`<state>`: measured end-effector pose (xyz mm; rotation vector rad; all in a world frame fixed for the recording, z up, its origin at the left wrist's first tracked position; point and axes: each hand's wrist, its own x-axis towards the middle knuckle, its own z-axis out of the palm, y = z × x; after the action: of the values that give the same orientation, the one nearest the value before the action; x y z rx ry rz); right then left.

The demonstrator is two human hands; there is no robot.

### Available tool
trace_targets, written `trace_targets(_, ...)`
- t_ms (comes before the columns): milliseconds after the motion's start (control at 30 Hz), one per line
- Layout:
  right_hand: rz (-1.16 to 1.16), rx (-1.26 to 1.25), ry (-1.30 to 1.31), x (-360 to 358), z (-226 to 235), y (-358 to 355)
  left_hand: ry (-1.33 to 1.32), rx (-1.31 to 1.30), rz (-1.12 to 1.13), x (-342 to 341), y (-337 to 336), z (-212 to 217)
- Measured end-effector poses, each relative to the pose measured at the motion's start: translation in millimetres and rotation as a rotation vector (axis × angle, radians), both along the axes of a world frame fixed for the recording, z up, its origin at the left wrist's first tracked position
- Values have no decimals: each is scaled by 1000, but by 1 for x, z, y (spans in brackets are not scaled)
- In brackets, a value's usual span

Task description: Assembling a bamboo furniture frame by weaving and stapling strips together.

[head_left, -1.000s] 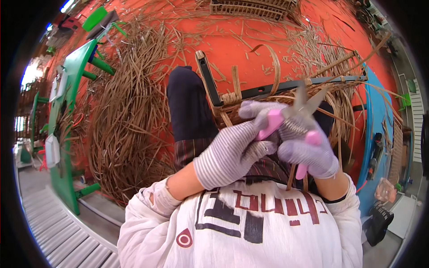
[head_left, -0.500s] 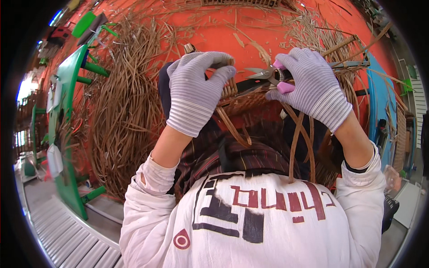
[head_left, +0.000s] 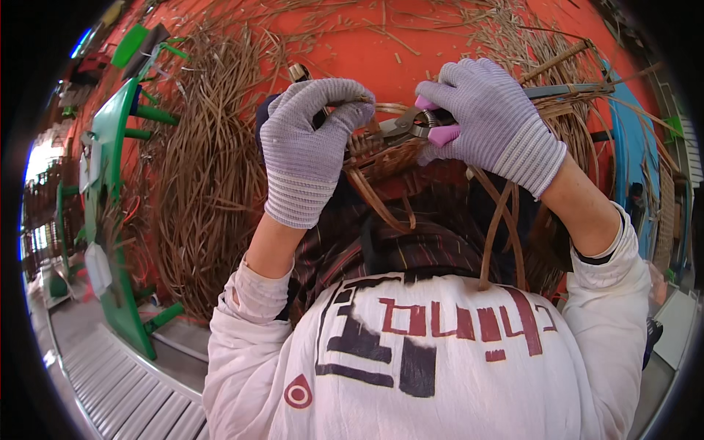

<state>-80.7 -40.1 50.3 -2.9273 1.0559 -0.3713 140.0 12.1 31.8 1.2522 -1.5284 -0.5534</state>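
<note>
In my right hand [head_left: 488, 121], gloved in striped grey-white knit, is a pair of pruning shears [head_left: 442, 135] with pink handles. Their metal blades point left, toward my left hand [head_left: 308, 143]. That hand wears a matching glove, its thumb and forefinger pinched together; what lies between them is too small to tell. A pale strip [head_left: 390, 108] runs between its fingertips and the shears. Below both hands a brown woven basket [head_left: 396, 160] rests at my lap, partly hidden by them. Loose brown strips [head_left: 378, 199] hang from it toward me.
A large heap of brown weaving strips [head_left: 213, 176] lies left on the orange floor [head_left: 345, 44], beside a green table-like frame [head_left: 110, 191] on its side. More strips [head_left: 506, 37] and a blue surface [head_left: 631, 161] are at right. Rollers [head_left: 132, 389] run along the lower left.
The shears have moved left in my right hand, bringing their blades close to my left fingertips. My left hand has shifted slightly left.
</note>
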Motion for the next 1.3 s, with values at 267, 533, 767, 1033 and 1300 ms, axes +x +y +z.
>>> trace_targets(267,147,-108,-123,-11,-13,-6,26,66,7,-3,2,-1)
trace_targets(533,-22,66,-435,-34,4,-3,353,13,177,15,1,11)
trace_targets(767,-291,-16,-500,-83,29,20,-694,-175,113,7,21,-9)
trace_targets(1033,-306,-65,-688,-114,26,49,-692,-221,130,5,33,-21)
trace_targets(1300,-1166,-110,-659,-340,-30,59,-308,-97,301,28,23,-20)
